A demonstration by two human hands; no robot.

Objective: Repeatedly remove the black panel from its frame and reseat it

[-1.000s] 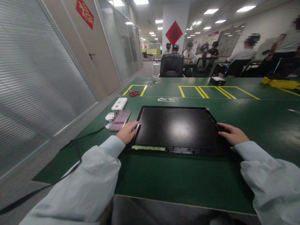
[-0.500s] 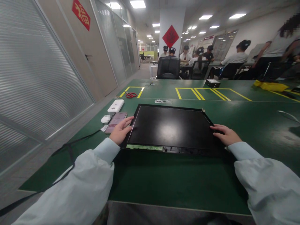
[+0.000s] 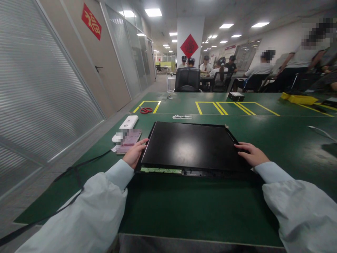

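Note:
A flat black LCD screen panel (image 3: 184, 144) lies face up over a black frame (image 3: 230, 133), with a green circuit strip (image 3: 161, 170) showing along the near left edge. My left hand (image 3: 134, 153) grips the panel's left edge, thumb on top and fingers along the side. At the right edge my right hand (image 3: 252, 154) holds on in the same way, its fingertips at the panel's border. The panel sits slightly raised from the frame around it. The undersides of the panel and some fingertips are hidden.
Left of the panel are a phone (image 3: 131, 140), a white power bank (image 3: 129, 122) and a black strap (image 3: 86, 162). Beyond lie red-handled scissors (image 3: 146, 110), small white pieces (image 3: 181, 117), a black box (image 3: 236, 96) and a yellow bag (image 3: 298, 98) on the green table (image 3: 200, 207). People sit farther back.
The panel has come up a little from its frame, with both hands at its edges. The whole view has shifted slightly, so the table appears lower.

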